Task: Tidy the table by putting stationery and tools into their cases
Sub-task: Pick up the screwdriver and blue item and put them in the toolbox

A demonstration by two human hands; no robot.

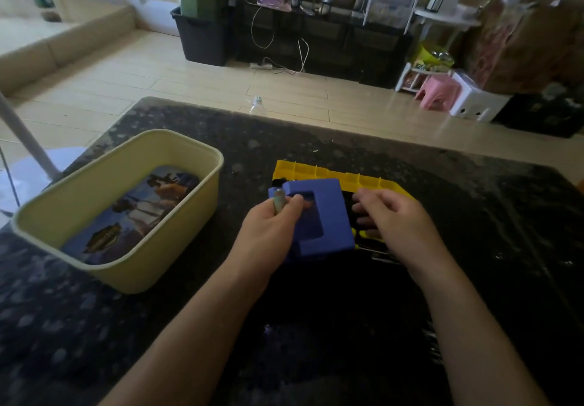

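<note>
A blue-purple plastic case (319,216) with a recessed window lies over the left part of a yellow compartment tool case (331,174) on the dark table. My left hand (271,225) grips a small pale green cylindrical item (279,200) at the blue case's left edge, thumb resting on the case's face. My right hand (395,219) hovers just right of the blue case, over the yellow case's dark interior, fingers loosely curled with nothing visibly held. What lies in the yellow case beneath my right hand is hidden.
A pale yellow tub (202,159) stands at the left, holding a printed tin pencil case (132,212). The dark speckled table (474,216) stretches right and forward. Beyond its far edge a plastic bottle (256,104) shows against the tiled floor. A white pole (28,143) slants at far left.
</note>
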